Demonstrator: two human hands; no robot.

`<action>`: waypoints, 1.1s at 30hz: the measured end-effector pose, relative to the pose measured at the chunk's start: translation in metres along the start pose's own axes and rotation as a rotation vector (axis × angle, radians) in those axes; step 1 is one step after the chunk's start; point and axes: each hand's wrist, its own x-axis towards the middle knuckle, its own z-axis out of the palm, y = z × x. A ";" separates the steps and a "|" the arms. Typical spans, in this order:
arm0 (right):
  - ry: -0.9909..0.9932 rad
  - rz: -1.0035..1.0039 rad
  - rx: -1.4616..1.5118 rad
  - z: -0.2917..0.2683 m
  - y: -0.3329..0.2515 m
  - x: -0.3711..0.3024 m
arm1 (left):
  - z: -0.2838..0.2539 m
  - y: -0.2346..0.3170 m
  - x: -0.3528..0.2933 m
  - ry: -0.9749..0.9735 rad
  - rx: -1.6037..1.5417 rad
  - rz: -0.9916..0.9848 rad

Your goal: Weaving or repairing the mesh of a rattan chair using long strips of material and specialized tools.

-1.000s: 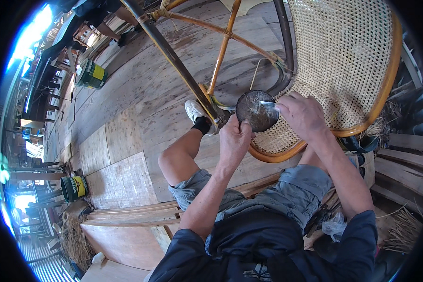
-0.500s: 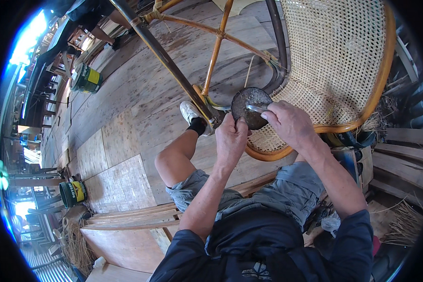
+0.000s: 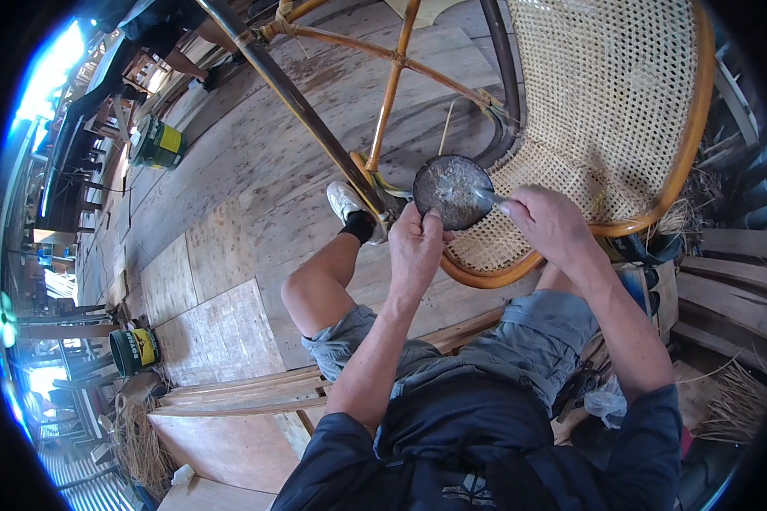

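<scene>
My left hand (image 3: 418,247) grips the lower left edge of a round, dark piece (image 3: 447,175) with a worn, pale-speckled face; whether it is a flat disc or a shallow bowl I cannot tell. Closed around a short grey metal blade tool (image 3: 488,198), my right hand (image 3: 550,221) holds its tip at the right part of that face. Most of the tool's handle is hidden in the fingers. Just beyond my hands stands a chair with a woven cane seat and back (image 3: 609,102), rimmed by an orange-brown rattan frame (image 3: 492,279).
Dark and light poles (image 3: 294,98) of the chair frame rise beside my shoe (image 3: 349,203). Green buckets (image 3: 158,145) stand to the left on the plywood floor (image 3: 222,247). Wood strips (image 3: 729,289) and loose cane (image 3: 737,400) lie right. Another person's leg (image 3: 187,66) shows far left.
My right hand has moved slightly right and down, drawing the blade tool toward the right edge of the round piece. That piece has turned and shifted slightly left, showing more of its face.
</scene>
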 end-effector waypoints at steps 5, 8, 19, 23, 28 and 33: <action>0.036 -0.012 0.015 0.013 -0.012 0.000 | 0.003 -0.008 0.001 0.011 -0.053 0.073; -0.063 0.060 0.036 0.009 -0.009 -0.001 | 0.004 -0.012 0.001 0.034 -0.070 0.032; 0.028 0.153 0.113 0.036 -0.030 0.003 | 0.024 -0.024 0.000 0.129 -0.377 0.128; 0.021 0.080 0.108 0.045 -0.033 -0.007 | 0.020 -0.024 -0.002 0.100 -0.313 -0.068; 0.102 0.107 0.104 0.048 -0.038 -0.002 | 0.026 -0.021 -0.007 0.120 -0.446 0.053; 0.186 0.111 0.140 0.049 -0.039 -0.003 | 0.025 -0.024 -0.007 0.133 -0.531 0.059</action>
